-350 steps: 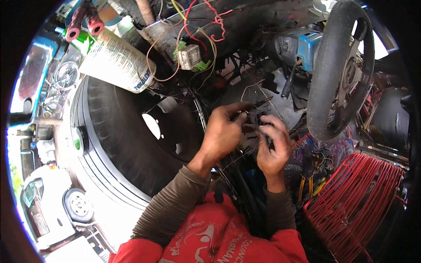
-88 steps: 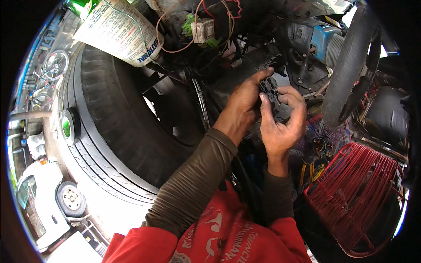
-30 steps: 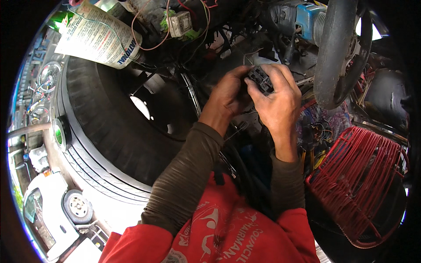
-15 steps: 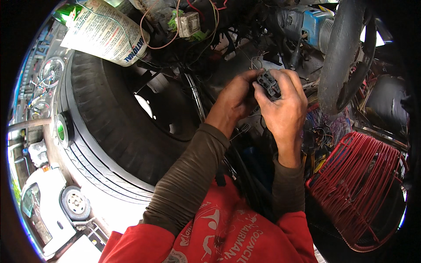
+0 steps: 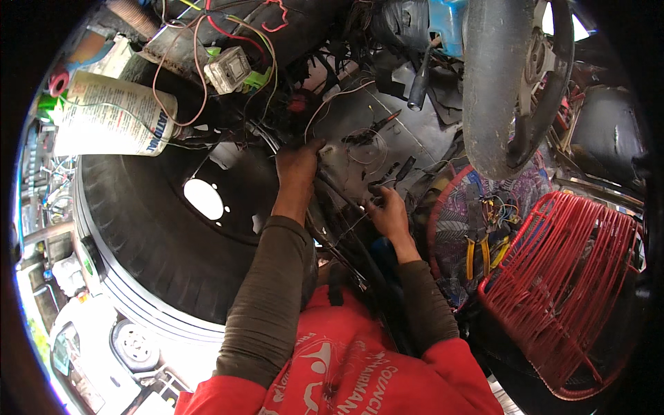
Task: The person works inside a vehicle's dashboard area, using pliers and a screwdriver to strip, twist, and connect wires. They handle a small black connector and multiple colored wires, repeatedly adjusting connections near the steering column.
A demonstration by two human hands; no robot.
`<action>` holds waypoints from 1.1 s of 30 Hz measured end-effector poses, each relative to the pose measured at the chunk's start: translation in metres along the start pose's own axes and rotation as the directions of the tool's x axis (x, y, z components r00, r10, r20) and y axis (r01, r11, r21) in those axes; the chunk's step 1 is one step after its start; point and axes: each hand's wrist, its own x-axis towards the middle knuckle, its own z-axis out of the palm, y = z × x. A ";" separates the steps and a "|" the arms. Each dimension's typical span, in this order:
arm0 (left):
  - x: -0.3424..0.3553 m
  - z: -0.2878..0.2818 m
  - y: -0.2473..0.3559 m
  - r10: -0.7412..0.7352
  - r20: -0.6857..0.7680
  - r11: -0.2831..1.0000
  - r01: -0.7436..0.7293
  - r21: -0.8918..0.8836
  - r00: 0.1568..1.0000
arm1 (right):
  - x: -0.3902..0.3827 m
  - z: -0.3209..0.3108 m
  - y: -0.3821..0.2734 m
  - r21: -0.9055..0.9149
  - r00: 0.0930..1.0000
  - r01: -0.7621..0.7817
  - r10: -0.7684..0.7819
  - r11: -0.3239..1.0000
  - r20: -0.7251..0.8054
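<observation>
My left hand (image 5: 296, 171) reaches in beside the dark bundle of cables and metal rods, thumb pointing right. Its other fingers are hidden, so its grip does not show. Lower and to the right, my right hand (image 5: 390, 216) is closed, fingers curled around a small dark piece that I cannot make out. A thin wire runs close by its fingertips. Beyond the hands, loose wires and dark leads (image 5: 373, 131) lie on a grey metal floor panel (image 5: 425, 128). A dirty white connector block (image 5: 228, 70) hangs among coloured wires at the upper left.
A large tyre (image 5: 149, 228) stands left, below a white plastic container (image 5: 114, 114). At upper right is a worn steering wheel (image 5: 494, 90) with a dark lever (image 5: 418, 86). Yellow-handled pliers (image 5: 476, 252) lie on a patterned cushion (image 5: 449, 228), beside a red corded seat (image 5: 560, 283).
My hands have moved apart and lower from the dark multi-slot connector they held together. The left hand moved left to the cables. The view has shifted, showing more floor and the pliers.
</observation>
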 end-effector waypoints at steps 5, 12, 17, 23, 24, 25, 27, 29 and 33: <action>0.002 -0.005 -0.001 0.093 0.017 0.962 -0.095 0.255 0.995 | 0.059 0.040 0.022 0.202 0.999 0.019 -0.027 0.979 0.037; 0.005 0.003 -0.017 0.140 0.021 0.924 -0.138 0.356 0.990 | 0.150 0.093 0.090 -0.174 0.973 -0.081 0.116 0.981 0.200; -0.018 0.018 -0.007 0.351 -0.058 0.799 -0.266 0.539 0.935 | 0.203 0.105 0.120 -0.305 0.994 0.044 -0.011 0.951 0.109; -0.151 0.019 0.059 0.456 0.421 0.546 -0.620 0.564 0.784 | 0.234 0.123 0.091 -0.493 0.928 0.308 -0.142 0.814 0.345; -0.173 0.004 0.066 0.398 0.546 0.531 -0.671 0.518 0.737 | 0.236 0.126 0.086 -0.566 0.919 0.345 -0.147 0.748 0.366; -0.186 -0.011 0.072 0.367 0.652 0.496 -0.732 0.466 0.664 | 0.236 0.130 0.084 -0.507 0.924 0.352 -0.206 0.787 0.322; -0.205 -0.044 0.082 0.257 0.725 0.573 -0.704 0.419 0.640 | 0.236 0.132 0.085 -0.573 0.918 0.376 -0.205 0.729 0.340; -0.216 -0.079 0.096 0.111 0.790 0.539 -0.704 0.462 0.603 | 0.236 0.131 0.093 -0.595 0.914 0.353 -0.131 0.722 0.383; -0.241 -0.149 0.134 0.072 0.717 0.703 -0.545 0.456 0.693 | 0.233 0.121 0.114 -0.629 0.913 0.406 -0.271 0.663 0.304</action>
